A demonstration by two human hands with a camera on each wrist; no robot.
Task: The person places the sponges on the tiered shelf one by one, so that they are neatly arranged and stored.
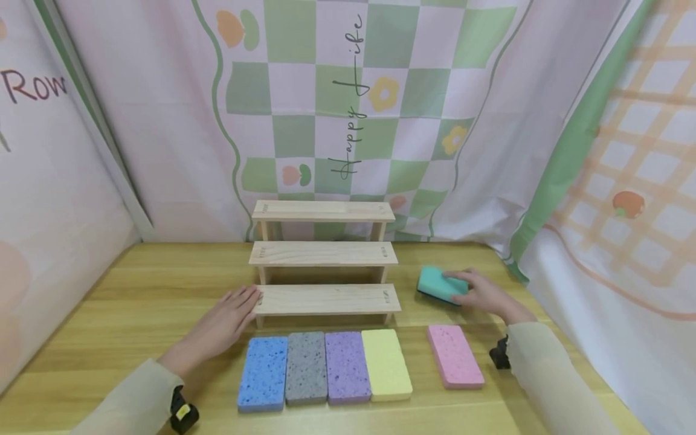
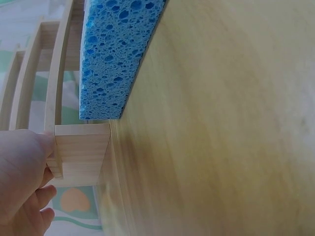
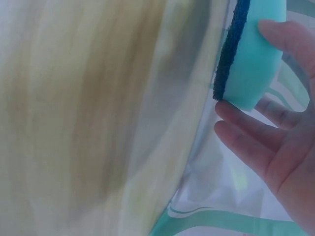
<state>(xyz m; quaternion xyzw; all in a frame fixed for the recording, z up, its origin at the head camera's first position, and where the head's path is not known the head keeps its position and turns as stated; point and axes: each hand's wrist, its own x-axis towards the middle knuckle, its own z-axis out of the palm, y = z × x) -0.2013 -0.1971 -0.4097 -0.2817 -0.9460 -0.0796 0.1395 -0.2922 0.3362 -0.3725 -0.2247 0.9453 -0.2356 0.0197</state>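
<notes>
My right hand [image 1: 481, 294] holds a teal sponge [image 1: 437, 284] with a dark scouring layer on its underside, to the right of a three-step wooden stand [image 1: 326, 300]. In the right wrist view, the thumb lies on the sponge's teal foam [image 3: 256, 59] and the other fingers are at its near end. At the stand's lowest step, my left hand [image 1: 231, 317] grips the left end; the left wrist view shows the thumb and fingertips around the corner of the board [image 2: 55, 93]. A blue sponge [image 2: 115, 54] lies just in front of the stand.
In front of the stand, blue [image 1: 263, 373], grey [image 1: 306, 367], purple [image 1: 348, 367] and yellow [image 1: 387, 365] sponges form a row on the wooden table [image 1: 179, 272]. A pink sponge [image 1: 455, 356] lies apart, right of them. Printed curtains [image 1: 163, 121] hang behind and at both sides.
</notes>
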